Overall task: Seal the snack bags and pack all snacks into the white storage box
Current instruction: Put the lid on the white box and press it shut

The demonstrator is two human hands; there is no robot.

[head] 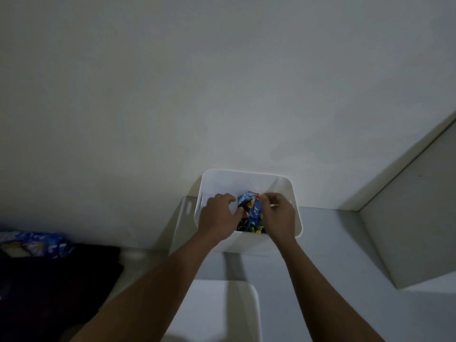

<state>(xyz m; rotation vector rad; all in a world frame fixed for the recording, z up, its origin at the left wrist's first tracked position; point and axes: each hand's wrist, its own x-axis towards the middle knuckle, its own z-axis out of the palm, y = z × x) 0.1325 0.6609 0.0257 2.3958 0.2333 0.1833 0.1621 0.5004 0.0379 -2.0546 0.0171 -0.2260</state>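
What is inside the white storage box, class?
Inside the white storage box: a crumpled blue snack bag above darker wrappers. The left hand and right hand cover the rest, including the box floor.

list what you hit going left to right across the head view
blue snack bag on the dark cloth → left hand → blue snack bag in the box → right hand → right rim of the white box → white panel

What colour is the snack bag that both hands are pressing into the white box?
Mainly blue, with a red top edge: the snack bag, seen from the head view.
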